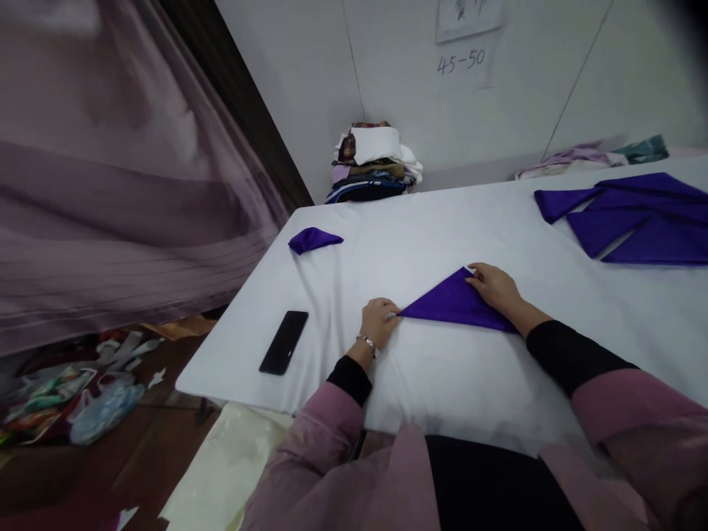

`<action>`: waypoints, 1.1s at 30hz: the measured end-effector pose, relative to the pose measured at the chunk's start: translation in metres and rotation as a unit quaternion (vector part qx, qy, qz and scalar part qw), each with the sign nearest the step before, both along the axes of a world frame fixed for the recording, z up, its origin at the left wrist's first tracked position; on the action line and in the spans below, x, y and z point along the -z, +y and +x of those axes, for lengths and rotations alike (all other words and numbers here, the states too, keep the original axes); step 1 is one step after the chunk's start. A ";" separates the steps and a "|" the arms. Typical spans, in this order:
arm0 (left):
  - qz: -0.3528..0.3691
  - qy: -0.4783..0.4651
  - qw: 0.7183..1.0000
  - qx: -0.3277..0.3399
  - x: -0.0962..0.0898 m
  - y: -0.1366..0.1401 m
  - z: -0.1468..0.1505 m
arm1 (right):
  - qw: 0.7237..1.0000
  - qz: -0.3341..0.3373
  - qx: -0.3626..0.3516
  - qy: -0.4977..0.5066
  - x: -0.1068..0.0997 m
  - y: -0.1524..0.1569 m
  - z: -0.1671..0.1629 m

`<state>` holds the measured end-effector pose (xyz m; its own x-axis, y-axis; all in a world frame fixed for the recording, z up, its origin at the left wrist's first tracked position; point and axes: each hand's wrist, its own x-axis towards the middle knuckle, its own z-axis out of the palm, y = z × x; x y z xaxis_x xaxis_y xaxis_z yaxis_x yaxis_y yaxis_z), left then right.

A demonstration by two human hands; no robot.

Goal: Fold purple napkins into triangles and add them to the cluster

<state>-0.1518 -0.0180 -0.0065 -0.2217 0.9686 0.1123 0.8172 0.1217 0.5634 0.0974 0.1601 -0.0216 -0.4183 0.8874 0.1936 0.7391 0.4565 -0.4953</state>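
A purple cloth (456,301) folded into a triangle lies flat on the white-covered table (420,376) in front of me. My left hand (380,323) pinches its pointed left corner between thumb and fingers. At the top corner, my right hand (494,286) has thumb and fingertips closed on the cloth's edge, and the wrist crosses over its right side, hiding part of it. Up and to the left sits a smaller folded purple cloth (314,240), apart from both hands. Several more purple cloths (653,221) lie overlapping at the right.
A black phone (284,342) rests near the table's left edge. Behind the table, a stack of folded clothes (376,164) stands against the wall. A mauve curtain (110,169) hangs at the left, above plastic bags (105,405) on the floor. More fabric (586,158) lies at the back right.
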 end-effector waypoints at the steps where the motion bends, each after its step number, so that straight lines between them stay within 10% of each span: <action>1: 0.000 0.000 1.000 0.001 0.000 0.000 0.000 | 1.000 0.003 -0.001 0.000 0.000 0.000 0.000; 33: -0.003 0.067 0.995 -0.070 -0.001 0.002 0.027 | 0.998 0.047 -0.026 0.019 0.016 0.009 0.005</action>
<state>-0.1252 -0.0163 -0.0054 -0.3375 0.9301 0.1448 0.8598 0.2420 0.4497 0.1020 0.1695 -0.0371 -0.4534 0.8424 0.2913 0.6949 0.5387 -0.4764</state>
